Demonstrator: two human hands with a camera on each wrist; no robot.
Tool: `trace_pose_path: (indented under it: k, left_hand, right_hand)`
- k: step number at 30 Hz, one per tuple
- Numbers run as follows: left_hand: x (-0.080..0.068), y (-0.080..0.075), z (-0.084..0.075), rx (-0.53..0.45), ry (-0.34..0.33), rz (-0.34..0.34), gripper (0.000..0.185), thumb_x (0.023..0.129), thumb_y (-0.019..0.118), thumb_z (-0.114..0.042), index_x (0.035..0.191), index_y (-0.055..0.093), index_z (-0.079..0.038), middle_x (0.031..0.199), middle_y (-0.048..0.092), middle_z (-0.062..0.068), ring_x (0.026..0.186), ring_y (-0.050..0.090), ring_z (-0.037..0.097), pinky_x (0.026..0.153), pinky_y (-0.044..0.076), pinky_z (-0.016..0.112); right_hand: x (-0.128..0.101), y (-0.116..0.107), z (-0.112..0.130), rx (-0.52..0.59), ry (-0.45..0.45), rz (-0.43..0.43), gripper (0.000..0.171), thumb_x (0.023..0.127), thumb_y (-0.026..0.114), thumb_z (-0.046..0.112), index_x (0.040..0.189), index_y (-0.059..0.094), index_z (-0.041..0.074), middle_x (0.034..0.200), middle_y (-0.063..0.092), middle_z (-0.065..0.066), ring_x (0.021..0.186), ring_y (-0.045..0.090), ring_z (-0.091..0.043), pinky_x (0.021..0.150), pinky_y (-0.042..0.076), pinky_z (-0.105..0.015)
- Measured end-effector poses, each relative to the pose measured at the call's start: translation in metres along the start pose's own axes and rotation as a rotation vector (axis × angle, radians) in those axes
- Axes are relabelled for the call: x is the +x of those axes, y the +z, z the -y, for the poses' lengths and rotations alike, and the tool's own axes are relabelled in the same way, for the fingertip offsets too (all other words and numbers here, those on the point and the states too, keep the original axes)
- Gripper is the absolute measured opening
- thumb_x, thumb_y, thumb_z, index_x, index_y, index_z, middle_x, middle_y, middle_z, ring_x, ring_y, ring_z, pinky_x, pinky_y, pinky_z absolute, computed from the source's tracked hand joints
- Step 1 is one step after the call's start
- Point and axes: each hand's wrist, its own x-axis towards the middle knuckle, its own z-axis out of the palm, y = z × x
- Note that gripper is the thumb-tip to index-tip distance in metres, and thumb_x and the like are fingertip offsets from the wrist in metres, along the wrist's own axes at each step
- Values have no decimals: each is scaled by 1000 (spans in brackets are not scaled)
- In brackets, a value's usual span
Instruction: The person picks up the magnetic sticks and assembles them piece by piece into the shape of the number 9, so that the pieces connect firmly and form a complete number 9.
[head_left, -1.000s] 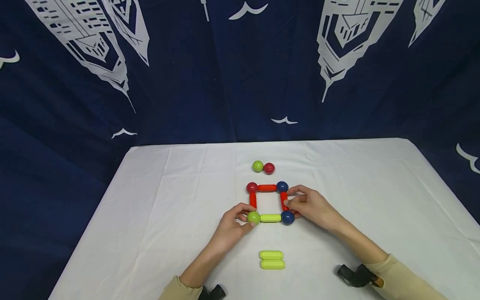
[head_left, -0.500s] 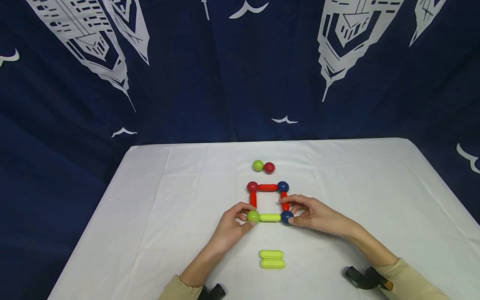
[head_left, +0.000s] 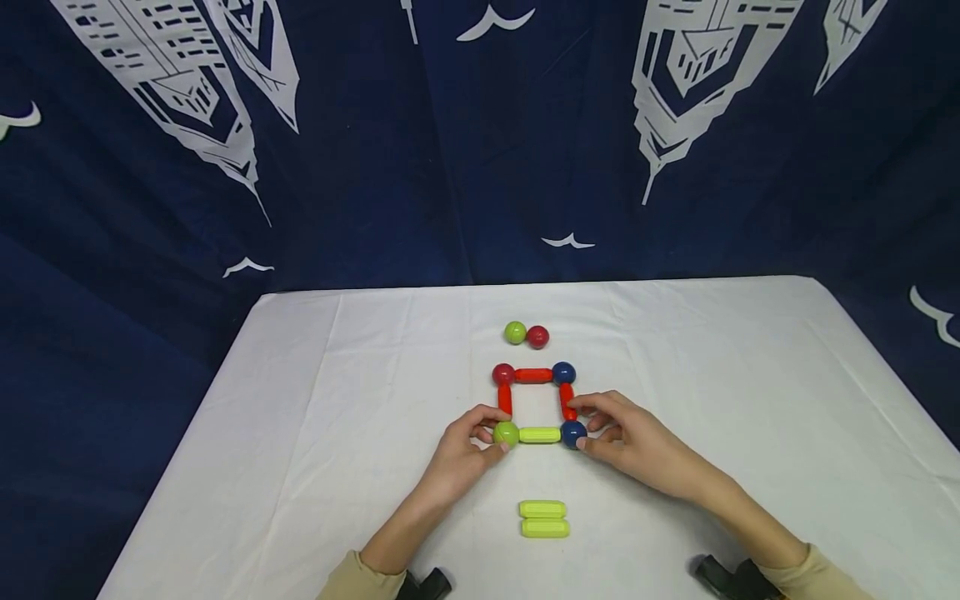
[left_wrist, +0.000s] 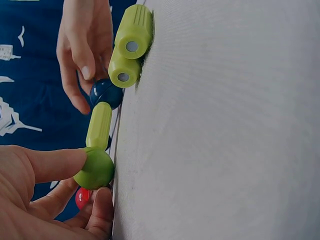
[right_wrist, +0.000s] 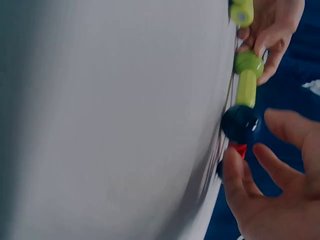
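Right hand [head_left: 633, 442] having slid down from red right rod [head_left: 567, 401], now pinching blue ball [head_left: 573, 433] at frame centre, left hand [head_left: 468, 446] pinching green ball [head_left: 507, 433], green rod [head_left: 540, 434] linking both

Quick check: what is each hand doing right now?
Left hand: pinches the green ball at the square's near-left corner.
Right hand: fingers curled around the blue ball, touching it.
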Motion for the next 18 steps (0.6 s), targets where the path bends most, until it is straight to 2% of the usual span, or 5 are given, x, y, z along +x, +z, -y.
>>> trace_pose_path:
  k: [4,7,11,18]
  left_hand:
    - [0,1,0,1,7,-1,30,87,67,3,116,65,-5,104,58,5,85,48,19,64,40,21]
    - [0,1,0,0,14,-1,29,87,67,3,115,65,-5,103,58,5,85,49,19,64,40,21]
    - [0,1,1,-5,29,-1,29,87,66,4,115,65,-4,104,59,7,84,48,19,65,41,21]
    - [0,0,0,-13,45,9,29,87,66,4,115,64,-2,105,59,9,84,48,19,67,41,21]
  right_hand:
    - [-13,6,10,-74,-28,-69,35,87,75,12,120,64,18,105,57,4,88,57,-13,78,52,-25]
    - [-22,11,18,-56,-75,-52,29,88,75,11,114,66,20,105,60,5,84,58,-10,75,52,-25]
    - [-29,20,25,-31,-143,36,23,90,72,12,111,68,19,101,64,8,84,58,-8,73,51,-24]
    - [-30,36,31,-9,-129,216,23,90,72,17,112,69,20,100,63,14,89,56,-6,75,50,-25]
